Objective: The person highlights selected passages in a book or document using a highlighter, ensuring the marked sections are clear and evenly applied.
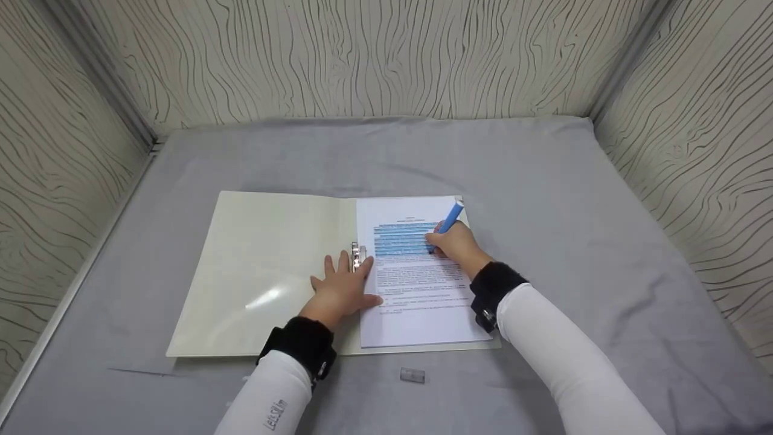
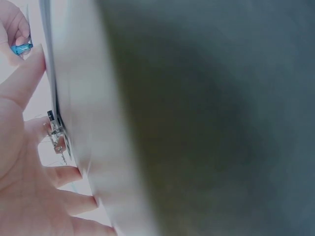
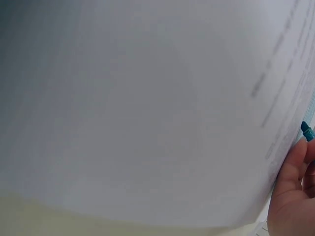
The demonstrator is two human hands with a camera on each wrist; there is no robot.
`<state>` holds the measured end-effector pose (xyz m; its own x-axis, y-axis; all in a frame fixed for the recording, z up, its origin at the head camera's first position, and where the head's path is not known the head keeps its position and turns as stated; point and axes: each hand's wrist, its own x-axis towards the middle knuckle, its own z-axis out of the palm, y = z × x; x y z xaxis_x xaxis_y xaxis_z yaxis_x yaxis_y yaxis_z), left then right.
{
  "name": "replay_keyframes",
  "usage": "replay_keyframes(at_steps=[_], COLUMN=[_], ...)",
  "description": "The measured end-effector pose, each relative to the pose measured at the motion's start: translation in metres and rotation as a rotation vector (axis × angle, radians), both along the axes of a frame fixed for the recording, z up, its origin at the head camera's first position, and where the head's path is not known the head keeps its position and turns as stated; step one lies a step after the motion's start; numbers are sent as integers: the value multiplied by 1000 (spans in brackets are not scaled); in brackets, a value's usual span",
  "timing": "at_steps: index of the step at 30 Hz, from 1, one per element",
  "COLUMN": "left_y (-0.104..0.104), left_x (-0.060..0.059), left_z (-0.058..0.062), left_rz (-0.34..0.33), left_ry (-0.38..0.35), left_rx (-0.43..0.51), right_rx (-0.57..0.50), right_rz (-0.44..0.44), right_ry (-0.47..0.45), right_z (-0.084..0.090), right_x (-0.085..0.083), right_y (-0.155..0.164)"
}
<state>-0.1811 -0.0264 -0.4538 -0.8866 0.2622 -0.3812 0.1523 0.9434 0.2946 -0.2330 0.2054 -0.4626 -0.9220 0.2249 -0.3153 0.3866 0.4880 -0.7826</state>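
Note:
My right hand pinches a blue highlighter marker, its dark tip down at the printed page. Blue marking covers the upper lines of text, and the lower paragraphs are plain. In the right wrist view the marker's tip shows past the thumb. My left hand lies spread, thumb on the sheet's left margin and fingers around the metal ring clip. The sheets rest in the right side of an open cream folder. The left wrist view shows the clip between spread fingers.
A small translucent grey cap lies on the grey cloth just in front of the folder. The cloth-covered table is bounded by wood-patterned panels at the back and both sides. Glare shines on the folder's left cover.

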Motion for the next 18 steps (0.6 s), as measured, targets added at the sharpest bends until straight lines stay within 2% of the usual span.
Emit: replay_keyframes(at_steps=[18], left_y=[-1], left_x=[0], left_z=[2], left_rz=[-11], left_ry=[0], left_rx=[-6], right_rx=[-33], right_rz=[-8], right_ry=[5], right_z=[0], right_x=[4], right_y=[8])
